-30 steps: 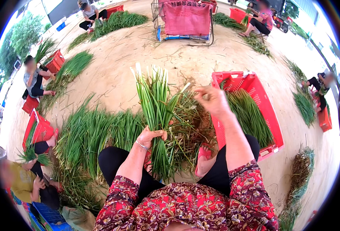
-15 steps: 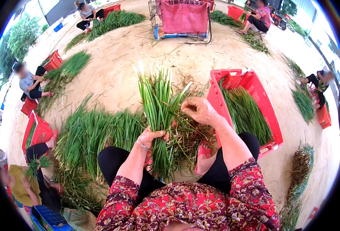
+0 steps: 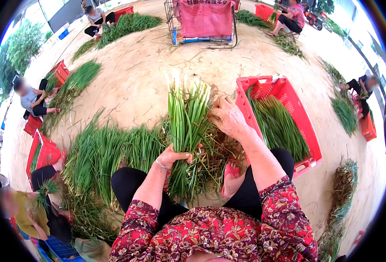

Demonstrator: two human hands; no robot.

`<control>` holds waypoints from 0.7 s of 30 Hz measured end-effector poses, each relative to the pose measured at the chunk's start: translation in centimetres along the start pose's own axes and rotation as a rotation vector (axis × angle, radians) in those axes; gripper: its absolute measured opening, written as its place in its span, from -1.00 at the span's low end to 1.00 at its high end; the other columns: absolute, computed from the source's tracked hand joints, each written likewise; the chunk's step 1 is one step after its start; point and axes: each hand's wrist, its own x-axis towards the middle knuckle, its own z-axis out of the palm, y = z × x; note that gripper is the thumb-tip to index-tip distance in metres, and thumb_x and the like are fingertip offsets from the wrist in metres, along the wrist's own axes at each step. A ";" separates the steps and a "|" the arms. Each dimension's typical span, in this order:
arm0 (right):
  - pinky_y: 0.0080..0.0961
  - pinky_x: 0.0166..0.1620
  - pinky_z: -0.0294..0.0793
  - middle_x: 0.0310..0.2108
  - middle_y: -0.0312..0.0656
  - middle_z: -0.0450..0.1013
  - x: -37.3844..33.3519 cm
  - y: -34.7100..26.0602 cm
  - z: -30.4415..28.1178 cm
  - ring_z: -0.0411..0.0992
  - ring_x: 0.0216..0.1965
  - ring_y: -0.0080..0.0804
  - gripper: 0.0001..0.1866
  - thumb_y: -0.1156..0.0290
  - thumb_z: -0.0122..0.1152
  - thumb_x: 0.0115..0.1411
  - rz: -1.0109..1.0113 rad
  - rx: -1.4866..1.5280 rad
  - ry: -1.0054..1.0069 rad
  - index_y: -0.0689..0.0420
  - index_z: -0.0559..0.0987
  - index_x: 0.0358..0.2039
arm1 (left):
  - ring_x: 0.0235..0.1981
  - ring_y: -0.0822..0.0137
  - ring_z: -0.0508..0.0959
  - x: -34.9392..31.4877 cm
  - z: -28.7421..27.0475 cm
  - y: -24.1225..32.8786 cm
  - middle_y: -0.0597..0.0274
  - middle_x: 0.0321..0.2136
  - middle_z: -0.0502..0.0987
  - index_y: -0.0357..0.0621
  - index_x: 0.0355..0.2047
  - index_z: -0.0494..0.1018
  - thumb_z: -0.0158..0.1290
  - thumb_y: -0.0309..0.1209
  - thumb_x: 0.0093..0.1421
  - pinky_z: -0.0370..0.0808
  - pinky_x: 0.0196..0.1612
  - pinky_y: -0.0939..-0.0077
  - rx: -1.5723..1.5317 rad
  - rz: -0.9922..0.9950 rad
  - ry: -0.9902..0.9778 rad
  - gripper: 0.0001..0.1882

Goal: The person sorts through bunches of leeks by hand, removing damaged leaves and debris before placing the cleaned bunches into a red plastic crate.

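My left hand [image 3: 173, 157] is wrapped round the lower green part of a thick bunch of garlic chives [image 3: 184, 115]. Their white stem ends point up and away from me, and the green leaves hang below my fist. At the right side of the bunch, close beneath the white ends, my right hand [image 3: 230, 118] has its fingers curled together in a pinch. What lies between those fingertips is too small to make out. Under both hands lies a heap of brown, withered trimmings [image 3: 217, 150].
A red plastic crate [image 3: 313, 146] with chives laid inside stands at my right knee. More chives [image 3: 101, 157] are spread on the ground to my left. Several people sit around with piles and crates. A metal frame draped with a pink cloth [image 3: 206, 19] stands ahead.
The bunch has shifted slightly right and stands straighter. My right hand, earlier held apart from it, has moved up with its fingers now beside the stems.
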 end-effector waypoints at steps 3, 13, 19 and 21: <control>-0.11 -0.18 0.44 -0.49 -0.18 0.43 -0.4 0.2 0.3 0.45 -0.28 -0.14 -0.81 0.40 0.29 -0.03 0.019 -0.053 -0.055 0.12 0.54 -0.36 | -0.51 0.36 0.48 0.0 0.4 0.0 -0.05 -0.10 0.54 -0.36 -0.02 0.40 0.22 -0.51 -0.05 0.45 -0.39 0.48 0.014 -0.008 -0.025 -0.47; -0.26 -0.43 0.49 -0.54 -0.09 0.46 0.2 3.6 -0.6 0.50 -0.49 -0.14 -0.95 0.40 0.01 0.27 0.415 0.034 0.261 0.08 0.42 -0.32 | -0.57 0.37 0.43 -0.4 -0.9 -0.1 -0.07 -0.15 0.54 -0.43 -0.02 0.39 0.20 -0.46 0.03 0.39 -0.45 0.41 -0.018 0.040 -0.042 -0.51; -0.44 -0.36 0.45 -0.46 -0.16 0.48 0.2 7.5 -6.8 0.46 -0.46 -0.29 -0.85 0.60 0.08 0.13 0.441 -0.158 0.675 0.11 0.58 -0.33 | -0.59 0.36 0.42 -1.1 -2.6 -0.2 0.19 -0.60 0.43 -0.53 -0.01 0.37 0.21 -0.31 0.05 0.34 -0.44 0.44 -0.030 0.117 0.084 -0.41; -0.51 -0.41 0.39 -0.50 -0.21 0.46 -0.2 7.7 -8.2 0.42 -0.49 -0.40 -0.84 0.62 0.07 0.11 0.546 -0.140 0.644 0.12 0.59 -0.35 | -0.58 0.36 0.42 -1.3 -2.8 0.0 0.21 -0.60 0.42 -0.51 0.00 0.38 0.21 -0.30 0.04 0.35 -0.42 0.44 -0.041 0.130 0.093 -0.41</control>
